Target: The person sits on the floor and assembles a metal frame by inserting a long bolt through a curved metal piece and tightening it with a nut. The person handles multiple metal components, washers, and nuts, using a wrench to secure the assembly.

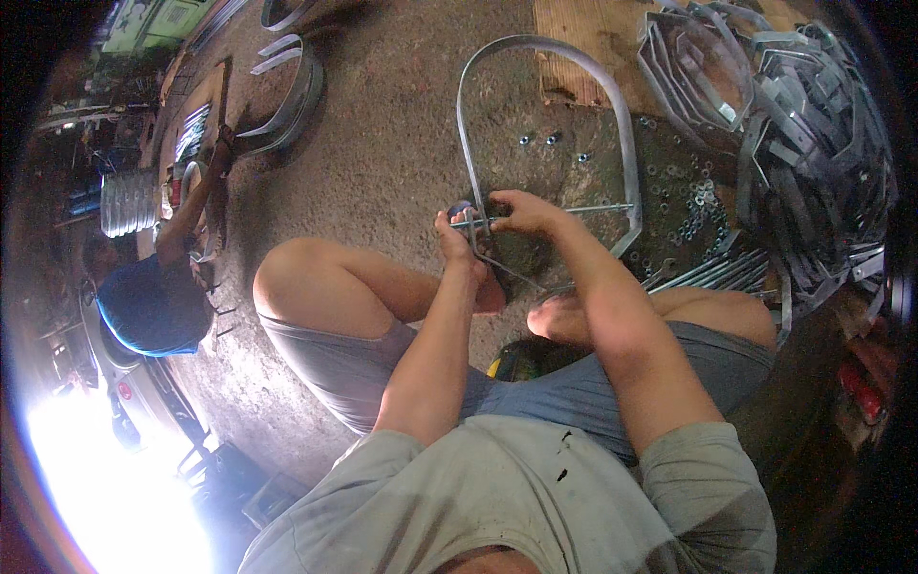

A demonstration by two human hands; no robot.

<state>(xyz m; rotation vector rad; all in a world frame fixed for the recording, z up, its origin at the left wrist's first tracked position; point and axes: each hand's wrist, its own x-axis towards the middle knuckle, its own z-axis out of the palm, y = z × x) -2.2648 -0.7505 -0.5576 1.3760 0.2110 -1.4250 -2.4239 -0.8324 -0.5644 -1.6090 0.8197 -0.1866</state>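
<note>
In front of my crossed legs stands a large hoop bent from flat metal strap [627, 124], rounded at the far end and angular at the near end. A thin metal rod [598, 209] crosses it, reaching its right side. My left hand [455, 241] is closed around the rod's left end, beside the strap. The fingers of my right hand [521, 210] are bent around the rod just inside the hoop's left side. Whether a nut sits between the fingertips is hidden. Small nuts [552, 139] lie on the ground inside the hoop.
Loose nuts and washers [703, 203] lie to the right, near a bundle of rods [712, 273]. Bent metal strips [808, 153] are heaped at the far right, beside cardboard [564, 81]. More curved straps [296, 105] lie at left. A person in blue [153, 301] works there.
</note>
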